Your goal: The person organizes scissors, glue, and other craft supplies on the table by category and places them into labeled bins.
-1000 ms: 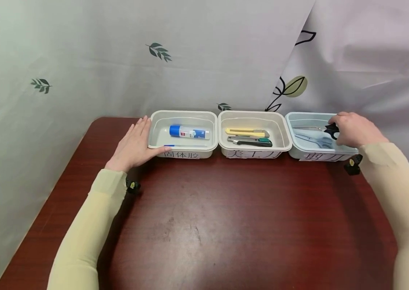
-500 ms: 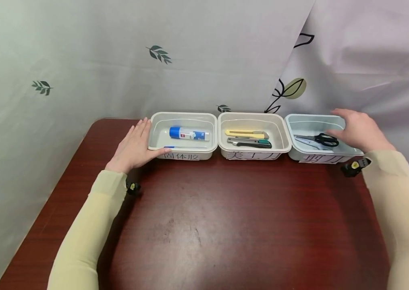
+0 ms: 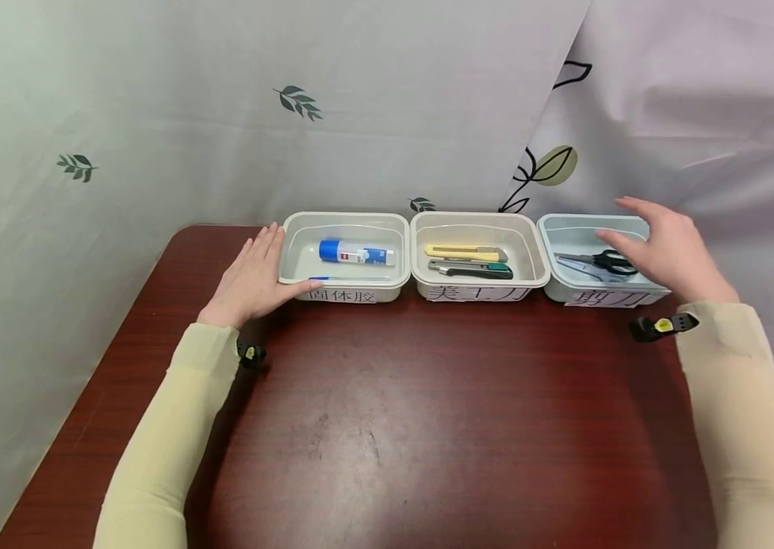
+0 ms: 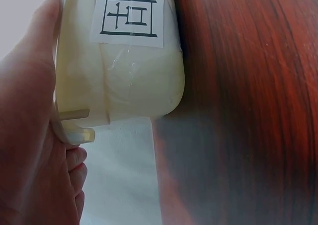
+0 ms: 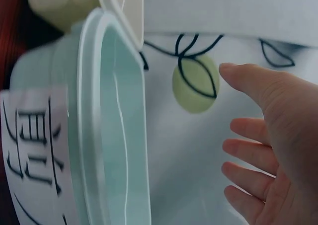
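My left hand (image 3: 249, 276) rests against the left end of a whitish plastic bin (image 3: 396, 284), fingers straight along its side and thumb along the front rim. Inside that bin lie a blue-capped glue stick (image 3: 357, 252) and a thin blue-tipped item (image 3: 342, 278). My right hand (image 3: 676, 248) hovers over the right end of a light blue bin (image 3: 568, 293), thumb and fingers spread with nothing between them. Black-handled scissors (image 3: 609, 261) lie in the blue bin on top of light blue scissors (image 3: 586, 268). In the right wrist view the fingers stand apart from the blue bin's rim.
Between those two bins stands a beige bin (image 3: 543, 259) holding a yellow utility knife (image 3: 465, 252) and a black and green utility knife (image 3: 472, 269). All three bins carry paper labels in a row at the back of the dark red table (image 3: 428, 412). A leaf-patterned curtain (image 3: 359, 152) hangs behind.
My right hand has let go of the black-handled scissors in the blue bin and risen off them, its fingers spreading. The left hand has stayed in place.
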Tool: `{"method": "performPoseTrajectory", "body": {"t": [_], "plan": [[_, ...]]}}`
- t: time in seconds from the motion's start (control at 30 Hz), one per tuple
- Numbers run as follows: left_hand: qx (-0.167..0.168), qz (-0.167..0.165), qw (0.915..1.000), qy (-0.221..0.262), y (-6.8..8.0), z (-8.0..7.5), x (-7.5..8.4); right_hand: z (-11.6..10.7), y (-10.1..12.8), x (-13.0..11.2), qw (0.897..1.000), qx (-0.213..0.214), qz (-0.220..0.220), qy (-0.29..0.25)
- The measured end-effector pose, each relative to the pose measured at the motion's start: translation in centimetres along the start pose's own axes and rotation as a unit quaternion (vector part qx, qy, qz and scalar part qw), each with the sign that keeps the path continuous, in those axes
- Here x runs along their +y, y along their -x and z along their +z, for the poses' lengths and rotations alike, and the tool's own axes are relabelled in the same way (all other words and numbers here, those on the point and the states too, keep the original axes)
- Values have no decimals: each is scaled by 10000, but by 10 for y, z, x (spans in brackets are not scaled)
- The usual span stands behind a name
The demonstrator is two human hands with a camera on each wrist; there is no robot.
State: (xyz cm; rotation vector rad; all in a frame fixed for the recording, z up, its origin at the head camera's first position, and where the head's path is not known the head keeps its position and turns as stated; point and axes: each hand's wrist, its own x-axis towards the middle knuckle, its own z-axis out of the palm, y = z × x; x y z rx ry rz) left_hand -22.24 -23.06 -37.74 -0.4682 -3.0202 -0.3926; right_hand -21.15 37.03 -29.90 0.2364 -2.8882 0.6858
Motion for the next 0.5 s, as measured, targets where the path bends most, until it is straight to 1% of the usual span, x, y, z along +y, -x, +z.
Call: {"method": "performPoseTrajectory", "body": {"t": [0.13, 0.23, 0.33, 0.4, 0.5], "plan": [[118, 26, 9999, 64, 0, 2, -1, 8, 5, -14, 9997, 166, -161, -62], [248, 44, 9996, 142, 1, 4, -2, 17, 9, -26, 9989, 274, -382, 93], [433, 90, 9988, 221, 2, 5, 0, 26, 14, -40, 9976, 269, -546, 330], [532, 199, 9982, 193, 3, 5, 7, 34, 18, -48, 9962, 261, -646, 519], [642, 482, 9968, -30, 3, 4, 23, 46, 24, -60, 9937, 233, -739, 811]]}}
